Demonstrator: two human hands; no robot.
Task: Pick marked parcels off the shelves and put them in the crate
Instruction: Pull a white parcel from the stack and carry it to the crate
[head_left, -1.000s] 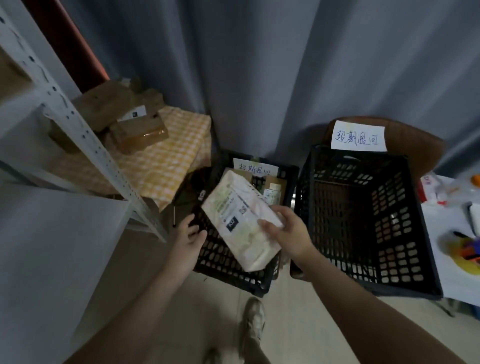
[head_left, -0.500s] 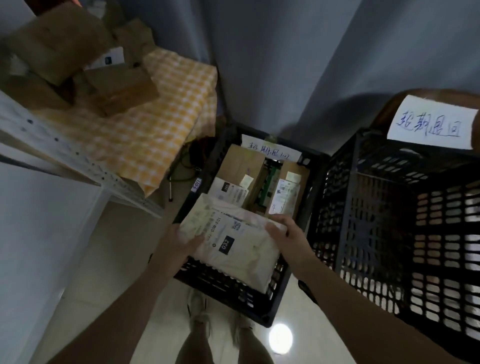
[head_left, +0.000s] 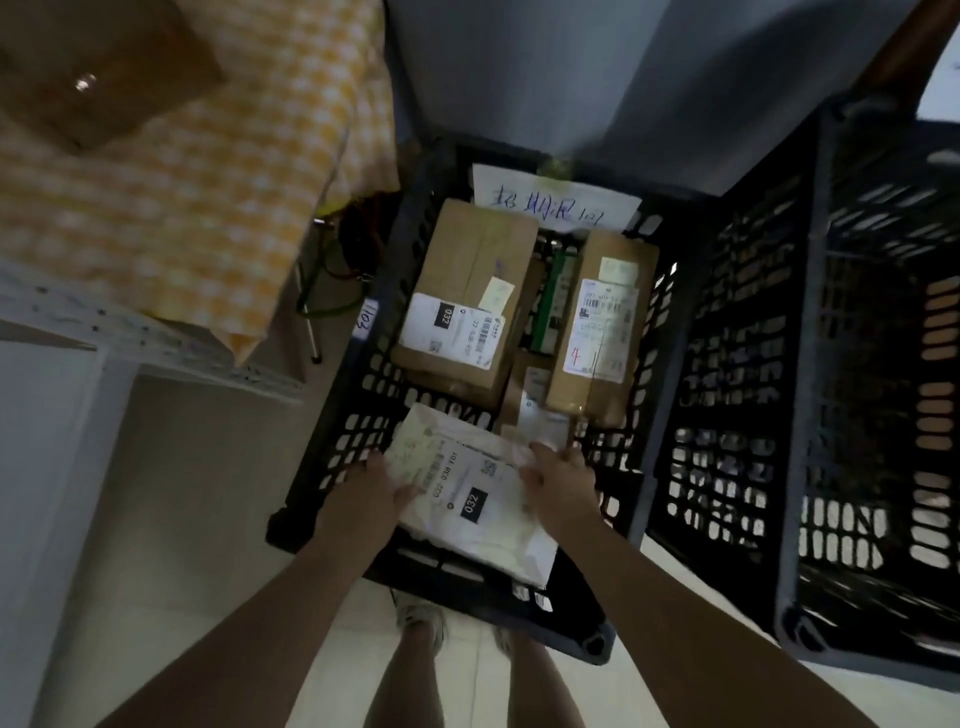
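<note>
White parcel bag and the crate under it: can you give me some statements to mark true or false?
1. The left hand and the right hand both hold the white parcel bag above the near end of the black crate. True.
2. The crate has nothing else in it. False: brown cardboard boxes with labels lie inside.
3. The bag's black sticker reads 032. True.
4. The handwritten paper sign hangs on the crate's near wall. False: it sits at the far wall, beyond the boxes.
</note>
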